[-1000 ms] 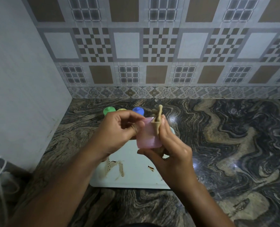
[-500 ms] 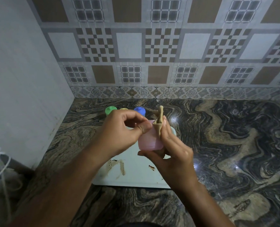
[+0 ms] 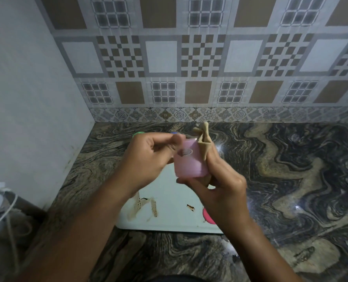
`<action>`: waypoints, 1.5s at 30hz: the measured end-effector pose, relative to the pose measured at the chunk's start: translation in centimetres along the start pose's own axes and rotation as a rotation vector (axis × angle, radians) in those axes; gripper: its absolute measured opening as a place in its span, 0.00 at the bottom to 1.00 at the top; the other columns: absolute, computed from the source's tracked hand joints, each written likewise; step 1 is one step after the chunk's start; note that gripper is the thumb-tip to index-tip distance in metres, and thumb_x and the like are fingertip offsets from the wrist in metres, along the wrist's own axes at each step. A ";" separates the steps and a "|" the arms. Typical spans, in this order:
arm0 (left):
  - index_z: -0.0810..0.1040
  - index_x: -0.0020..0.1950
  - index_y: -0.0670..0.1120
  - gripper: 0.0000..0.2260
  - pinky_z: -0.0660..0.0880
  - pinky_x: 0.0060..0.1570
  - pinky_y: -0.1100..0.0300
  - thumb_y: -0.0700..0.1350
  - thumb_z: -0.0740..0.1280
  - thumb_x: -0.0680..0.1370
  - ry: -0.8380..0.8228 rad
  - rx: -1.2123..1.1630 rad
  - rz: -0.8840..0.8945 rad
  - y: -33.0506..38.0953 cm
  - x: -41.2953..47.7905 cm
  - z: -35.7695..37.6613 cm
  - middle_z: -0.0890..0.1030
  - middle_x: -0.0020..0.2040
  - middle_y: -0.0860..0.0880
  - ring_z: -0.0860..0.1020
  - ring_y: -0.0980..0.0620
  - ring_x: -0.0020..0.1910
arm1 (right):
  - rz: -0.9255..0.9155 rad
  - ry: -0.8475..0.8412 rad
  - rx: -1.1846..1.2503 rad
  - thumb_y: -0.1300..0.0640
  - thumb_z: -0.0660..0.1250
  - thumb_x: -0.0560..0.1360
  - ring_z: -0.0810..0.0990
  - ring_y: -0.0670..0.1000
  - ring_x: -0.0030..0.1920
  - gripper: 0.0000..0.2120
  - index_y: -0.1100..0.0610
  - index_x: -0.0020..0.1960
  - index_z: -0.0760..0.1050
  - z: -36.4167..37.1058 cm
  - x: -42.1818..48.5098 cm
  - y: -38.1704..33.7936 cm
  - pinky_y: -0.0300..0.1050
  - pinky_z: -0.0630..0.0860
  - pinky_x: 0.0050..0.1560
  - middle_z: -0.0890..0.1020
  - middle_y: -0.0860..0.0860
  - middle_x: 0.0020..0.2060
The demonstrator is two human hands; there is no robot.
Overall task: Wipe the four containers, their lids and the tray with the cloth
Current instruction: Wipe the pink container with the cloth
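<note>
Pink, see-through plastic container (image 3: 189,163) is hanging in mid-air btwn two bare hands, above the far part of the tray (image 3: 169,200) and not touching it. It's a short, rounded tub. Its long axis is running roughly upright, tipping slightly away from the viewer. An oval mark is showing on the facing wall; can't tell what it is.

R hand (image 3: 220,192) is sitting on the container's right & near side. Its thumb is hooking under the base and its fingers are pressing a beige cloth (image 3: 202,147) against the right wall. Cloth is soft and bunched into a strip, w/ loose ends poking up past the rim. L hand (image 3: 148,159) is sitting on the left w/ fingers curling and tips meeting the upper left rim. It's prob. pinching the rim, though blur is making that uncertain.

Key relation: cloth is lying right of the container, L hand left of it. As a judgement, a turn from the L hand would be bringing unwiped wall under the cloth.

Tray is pale, flat & smooth w/ rounded corners. It's carrying brown smears (image 3: 144,206), so prob. not wiped yet. Pink lid (image 3: 207,217) is lying on its near right part, half hidden by the R wrist. Green lid (image 3: 137,134) & a sliver of blue lid (image 3: 174,132) are peeking out behind the L hand, on the glossy, swirled stone counter (image 3: 291,180).
</note>
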State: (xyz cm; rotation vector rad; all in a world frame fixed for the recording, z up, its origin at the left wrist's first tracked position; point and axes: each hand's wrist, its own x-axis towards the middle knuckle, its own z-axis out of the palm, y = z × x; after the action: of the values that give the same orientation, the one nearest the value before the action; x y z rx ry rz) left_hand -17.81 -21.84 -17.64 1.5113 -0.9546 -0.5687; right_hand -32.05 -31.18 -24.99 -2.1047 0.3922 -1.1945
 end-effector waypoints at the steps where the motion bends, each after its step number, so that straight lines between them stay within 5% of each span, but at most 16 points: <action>1: 0.85 0.53 0.47 0.12 0.81 0.49 0.56 0.51 0.67 0.76 -0.011 -0.046 -0.038 -0.1 0.1 -0.3 0.87 0.50 0.50 0.84 0.52 0.52 | 0.026 0.011 0.022 0.53 0.81 0.68 0.76 0.42 0.53 0.40 0.65 0.74 0.70 -0.2 0.3 0.0 0.34 0.77 0.42 0.82 0.65 0.60; 4: 0.84 0.53 0.43 0.08 0.81 0.45 0.57 0.40 0.67 0.77 -0.047 -0.100 -0.101 0.0 0.6 -0.9 0.87 0.49 0.47 0.85 0.50 0.51 | 0.052 0.007 0.099 0.54 0.82 0.68 0.75 0.39 0.50 0.41 0.63 0.75 0.70 -0.7 0.5 0.1 0.33 0.75 0.37 0.84 0.57 0.57; 7: 0.84 0.47 0.43 0.05 0.81 0.41 0.59 0.36 0.70 0.75 -0.039 -0.096 -0.097 0.1 0.7 -1.1 0.86 0.45 0.46 0.84 0.52 0.45 | 0.030 -0.010 0.107 0.52 0.82 0.69 0.80 0.47 0.54 0.40 0.64 0.74 0.71 -0.5 0.3 0.0 0.40 0.82 0.42 0.83 0.61 0.60; 10: 0.84 0.43 0.51 0.07 0.82 0.43 0.59 0.39 0.72 0.75 0.003 0.168 0.025 0.1 0.5 -0.7 0.86 0.44 0.49 0.84 0.52 0.46 | -0.067 -0.002 -0.029 0.55 0.82 0.67 0.80 0.59 0.67 0.39 0.70 0.71 0.72 0.0 -0.6 0.3 0.42 0.83 0.54 0.79 0.64 0.67; 12: 0.85 0.44 0.54 0.04 0.82 0.47 0.56 0.44 0.73 0.74 0.024 0.226 0.092 0.2 0.2 -0.4 0.86 0.44 0.53 0.84 0.54 0.45 | -0.041 0.017 -0.004 0.55 0.82 0.68 0.82 0.63 0.63 0.39 0.70 0.72 0.71 0.0 -0.9 0.4 0.43 0.84 0.48 0.80 0.63 0.66; 17: 0.85 0.51 0.45 0.13 0.82 0.46 0.52 0.49 0.71 0.71 -0.075 -0.095 -0.127 -0.5 0.2 -0.7 0.85 0.48 0.44 0.83 0.48 0.51 | 0.064 0.053 0.183 0.58 0.81 0.68 0.82 0.44 0.53 0.39 0.66 0.74 0.70 -0.2 -0.8 -0.4 0.42 0.84 0.44 0.82 0.54 0.65; 20: 0.86 0.44 0.48 0.10 0.82 0.43 0.56 0.51 0.72 0.69 -0.022 0.002 -0.048 -0.3 0.1 0.1 0.85 0.42 0.49 0.83 0.51 0.45 | -0.015 0.043 0.024 0.56 0.81 0.69 0.79 0.47 0.67 0.37 0.69 0.72 0.71 0.2 -1.1 -0.5 0.42 0.83 0.56 0.77 0.63 0.69; 23: 0.86 0.45 0.50 0.11 0.81 0.49 0.55 0.55 0.71 0.70 0.011 0.255 0.104 -0.2 0.0 0.7 0.86 0.42 0.53 0.84 0.55 0.45 | -0.078 0.039 -0.074 0.54 0.79 0.70 0.68 0.41 0.76 0.35 0.71 0.70 0.72 0.4 -1.4 -0.5 0.31 0.74 0.65 0.73 0.65 0.72; 26: 0.85 0.55 0.48 0.16 0.80 0.55 0.53 0.55 0.68 0.73 -0.079 0.127 -0.021 -0.5 0.0 -0.2 0.86 0.52 0.53 0.83 0.55 0.55 | 0.029 0.040 0.063 0.55 0.79 0.70 0.78 0.51 0.69 0.37 0.69 0.73 0.70 0.2 -1.4 -0.2 0.39 0.83 0.53 0.76 0.64 0.70; 29: 0.84 0.56 0.43 0.16 0.82 0.50 0.52 0.49 0.69 0.73 -0.087 -0.060 -0.166 -0.8 0.1 -1.0 0.86 0.53 0.47 0.83 0.51 0.55 | 0.087 0.042 0.130 0.57 0.80 0.69 0.79 0.45 0.56 0.39 0.68 0.74 0.70 0.0 -1.0 -0.2 0.32 0.79 0.45 0.79 0.64 0.66; 34: 0.86 0.43 0.50 0.06 0.81 0.42 0.61 0.51 0.73 0.71 0.023 0.181 0.017 0.0 -0.2 0.1 0.86 0.39 0.55 0.83 0.59 0.41 | -0.051 0.016 -0.028 0.55 0.81 0.69 0.68 0.31 0.69 0.36 0.70 0.71 0.72 0.5 -1.2 -0.1 0.34 0.80 0.51 0.73 0.63 0.72; 36: 0.86 0.45 0.51 0.08 0.79 0.45 0.63 0.54 0.73 0.72 0.032 0.265 0.049 -0.1 -0.4 0.0 0.86 0.40 0.57 0.83 0.62 0.41 | -0.009 0.019 0.018 0.55 0.81 0.69 0.75 0.39 0.67 0.37 0.69 0.72 0.72 0.5 -1.4 0.0 0.35 0.81 0.50 0.76 0.63 0.71; 39: 0.85 0.52 0.49 0.17 0.81 0.54 0.48 0.60 0.71 0.73 -0.050 0.112 -0.082 -0.5 -0.3 -1.1 0.86 0.50 0.50 0.83 0.49 0.54 | 0.110 0.052 0.228 0.61 0.81 0.68 0.79 0.39 0.52 0.38 0.62 0.74 0.69 0.3 -1.6 -0.4 0.37 0.82 0.47 0.82 0.46 0.65; 41: 0.85 0.53 0.45 0.15 0.81 0.52 0.46 0.53 0.71 0.72 -0.078 -0.025 -0.159 -0.6 -0.4 -1.3 0.85 0.51 0.46 0.83 0.47 0.54 | 0.153 0.055 0.321 0.62 0.81 0.68 0.77 0.35 0.48 0.39 0.58 0.75 0.67 0.2 -1.6 -0.4 0.41 0.84 0.48 0.81 0.36 0.63; 45: 0.84 0.44 0.44 0.05 0.82 0.42 0.56 0.44 0.72 0.71 -0.032 -0.085 -0.131 -0.1 -0.4 -0.9 0.85 0.40 0.49 0.83 0.54 0.43 | 0.085 0.027 0.209 0.58 0.81 0.69 0.80 0.43 0.54 0.37 0.64 0.73 0.71 0.1 -1.2 -0.4 0.38 0.83 0.47 0.82 0.59 0.63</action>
State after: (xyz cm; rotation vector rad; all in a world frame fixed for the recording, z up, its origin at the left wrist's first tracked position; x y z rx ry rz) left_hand -17.34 -20.99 -17.62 1.4994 -0.8493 -0.7211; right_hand -32.69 -30.22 -25.56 -1.8771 0.3495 -1.1633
